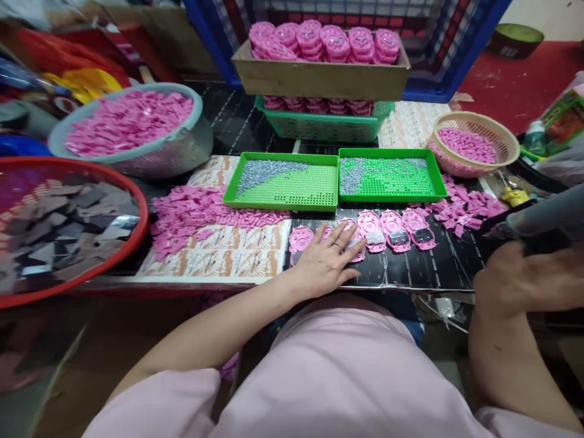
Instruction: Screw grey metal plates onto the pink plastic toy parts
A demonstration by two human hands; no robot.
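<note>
My left hand (326,258) lies palm down with its fingers spread over the pink plastic shells at the left of a row along the bench's front. Part of the shells under it is hidden. To its right, uncovered pink shells (395,231) lie side by side, with dark or silvery rectangular pieces in their lower parts. At the far right my right hand (524,277) is raised and smeared by motion, so its grip does not show. Just above it is a blurred grey cylindrical tool (547,213); whether the hand touches it I cannot tell.
Two green trays (283,205) of small metal screws stand behind the row. Loose pink pieces (191,213) are heaped at left, near a red basket (143,213) of dark flat pieces and a grey basin (201,131). A cardboard box (319,76) holds stacked pink shells.
</note>
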